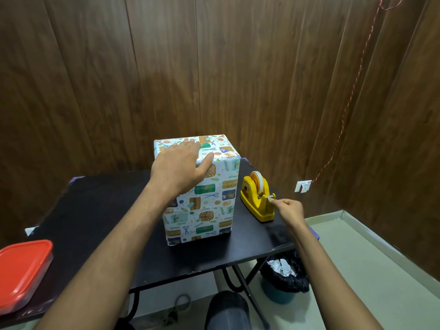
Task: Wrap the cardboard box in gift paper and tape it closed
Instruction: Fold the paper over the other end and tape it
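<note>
R hand (289,208): thumb and forefinger pinched together at the cutter end of the yellow plastic desk tape dispenser (258,198), on what looks like the free end of the tape; the strip itself is too thin to make out, so the pinch is judged, not confirmed; other fingers curled in; wrist low, forearm coming in from lower R across the table corner.

L hand (179,166): flat, fingers straight and spread, palm pressing down on the top near edge of the tall box wrapped in white gift paper w/ green, orange and blue print (202,198); thumb hangs over the front face; nothing gripped, just holding the paper down; forearm runs long and straight from lower L.

Box: upright, approx. centre of the black folding table (95,210), dispenser just beside it on the R, not touching; all visible faces already covered in paper, no cardboard showing.

Step in hand (judgement): taping stage, wrap itself looks done; L hand probably pins a top flap while R fetches tape.

Next move calls for: pull a length of tape out, tear down against the cutter, carry it to the top w/o it folding on itself; L must hold pressure or the flap may spring; dispenser is light-looking, could lift w/ the pull since no hand steadies it.

Also: red-lidded plastic container (23,272) at table's near L edge; bin w/ black liner (284,277) on the floor under the R side, crumpled paper inside.
</note>
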